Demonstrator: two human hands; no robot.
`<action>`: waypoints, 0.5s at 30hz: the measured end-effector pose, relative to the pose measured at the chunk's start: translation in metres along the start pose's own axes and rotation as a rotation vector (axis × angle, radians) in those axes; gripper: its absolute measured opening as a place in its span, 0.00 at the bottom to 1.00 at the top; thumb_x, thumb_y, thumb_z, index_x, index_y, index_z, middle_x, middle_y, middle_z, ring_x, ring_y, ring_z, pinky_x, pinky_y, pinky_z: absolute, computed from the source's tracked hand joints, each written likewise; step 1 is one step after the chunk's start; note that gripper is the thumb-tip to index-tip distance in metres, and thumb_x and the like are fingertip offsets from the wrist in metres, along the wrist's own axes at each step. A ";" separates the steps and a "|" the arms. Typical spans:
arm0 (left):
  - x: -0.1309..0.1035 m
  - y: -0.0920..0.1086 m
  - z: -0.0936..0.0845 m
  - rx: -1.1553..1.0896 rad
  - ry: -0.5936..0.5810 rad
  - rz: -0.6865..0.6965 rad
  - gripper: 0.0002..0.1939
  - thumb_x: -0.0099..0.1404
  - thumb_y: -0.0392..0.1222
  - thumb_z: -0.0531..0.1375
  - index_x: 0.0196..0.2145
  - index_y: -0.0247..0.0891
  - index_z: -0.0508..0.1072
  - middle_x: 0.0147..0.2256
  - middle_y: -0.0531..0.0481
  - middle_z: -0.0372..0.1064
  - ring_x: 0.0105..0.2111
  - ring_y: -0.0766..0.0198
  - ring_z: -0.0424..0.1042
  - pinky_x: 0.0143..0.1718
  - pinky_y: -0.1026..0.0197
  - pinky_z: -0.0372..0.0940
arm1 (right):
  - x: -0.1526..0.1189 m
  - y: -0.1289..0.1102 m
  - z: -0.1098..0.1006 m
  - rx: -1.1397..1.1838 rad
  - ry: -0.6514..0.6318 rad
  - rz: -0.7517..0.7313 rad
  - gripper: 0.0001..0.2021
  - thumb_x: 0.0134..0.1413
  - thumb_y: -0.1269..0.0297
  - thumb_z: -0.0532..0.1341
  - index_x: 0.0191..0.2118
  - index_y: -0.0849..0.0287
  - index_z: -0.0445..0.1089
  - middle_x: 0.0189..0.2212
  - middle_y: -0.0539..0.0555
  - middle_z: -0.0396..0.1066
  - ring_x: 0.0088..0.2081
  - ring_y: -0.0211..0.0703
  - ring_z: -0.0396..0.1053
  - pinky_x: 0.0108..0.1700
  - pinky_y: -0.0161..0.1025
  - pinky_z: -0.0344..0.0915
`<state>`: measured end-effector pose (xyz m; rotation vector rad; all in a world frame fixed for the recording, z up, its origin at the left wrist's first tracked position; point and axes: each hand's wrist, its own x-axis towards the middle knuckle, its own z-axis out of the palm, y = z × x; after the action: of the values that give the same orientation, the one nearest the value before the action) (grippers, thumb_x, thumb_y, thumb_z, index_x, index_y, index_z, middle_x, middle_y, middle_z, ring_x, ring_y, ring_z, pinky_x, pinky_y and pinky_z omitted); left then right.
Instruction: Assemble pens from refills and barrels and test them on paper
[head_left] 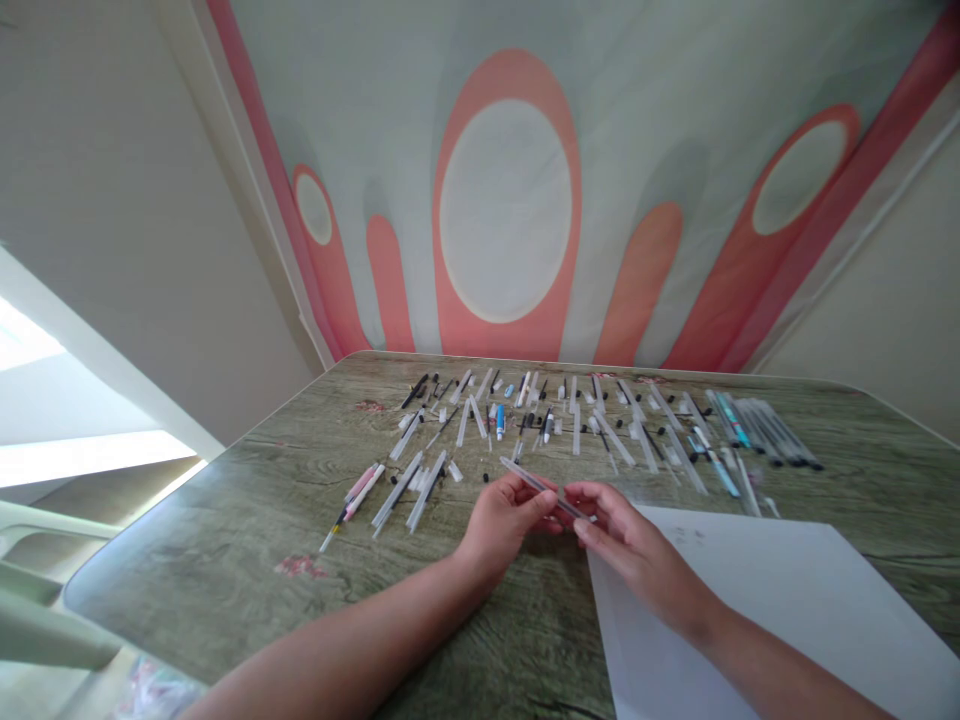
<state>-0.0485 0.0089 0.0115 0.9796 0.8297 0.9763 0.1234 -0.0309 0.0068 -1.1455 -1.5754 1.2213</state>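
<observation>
A clear, frosted pen barrel (pixel 531 479) slants between my two hands above the table's near middle. My left hand (pixel 504 520) closes around its middle, with the thumb pressed on top. At the lower right end, my right hand (pixel 626 535) pinches the barrel between thumb and fingers; the very tip is hidden there. Just beyond my left hand lies a small black cap (pixel 486 477). Two clear barrels (pixel 426 492) rest on the wood to the left of that hand. Beneath my right hand is the edge of a white paper sheet (pixel 780 610).
Rows of taken-apart pens, with barrels, refills and caps, spread across the table (pixel 247 520). A blue pen piece (pixel 500 422) lies among them. Several capped pens (pixel 772 432) sit together at the right. Pink and white pens (pixel 364 492) lie at the left.
</observation>
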 end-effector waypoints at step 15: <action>0.006 0.012 -0.018 -0.054 0.076 0.030 0.13 0.58 0.41 0.62 0.37 0.31 0.67 0.32 0.45 0.72 0.32 0.62 0.74 0.35 0.61 0.69 | 0.010 0.017 -0.026 -0.101 0.032 0.099 0.15 0.55 0.52 0.57 0.41 0.58 0.68 0.30 0.53 0.74 0.31 0.40 0.69 0.35 0.37 0.64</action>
<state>-0.0659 0.0227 0.0158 0.9153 0.8498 1.0615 0.1482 -0.0136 -0.0039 -1.3147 -1.5873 1.1921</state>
